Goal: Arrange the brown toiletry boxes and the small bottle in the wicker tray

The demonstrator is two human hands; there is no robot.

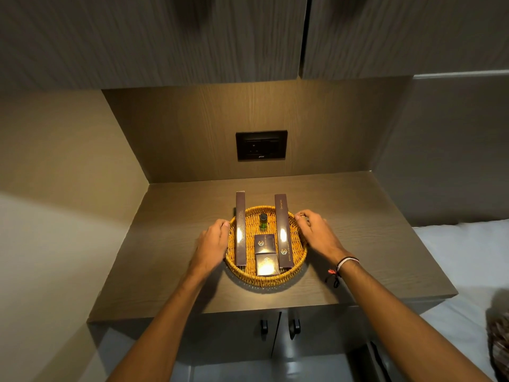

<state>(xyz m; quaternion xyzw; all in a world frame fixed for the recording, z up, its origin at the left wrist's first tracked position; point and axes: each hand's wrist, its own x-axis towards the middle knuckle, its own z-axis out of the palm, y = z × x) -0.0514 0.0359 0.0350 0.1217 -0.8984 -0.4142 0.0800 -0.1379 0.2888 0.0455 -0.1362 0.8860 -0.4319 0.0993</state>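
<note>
Wood-grain counter [176,260] in a lit niche, black wall socket [261,145] on the back panel. Round wicker tray [298,261] sits mid-counter. Inside: two long brown boxes, left long box [240,228] and right long box [282,231], both running front to back with far ends past the rim. Between them a small green bottle [263,221] upright at the back, then two small boxes in line, rear small box [264,243] and front small box [266,264]. Left hand [213,242] against the tray's left rim, fingers curled together. Right hand [316,230] on the right rim, fingers bent over its edge; cord bracelets [341,267] on that wrist.
</note>
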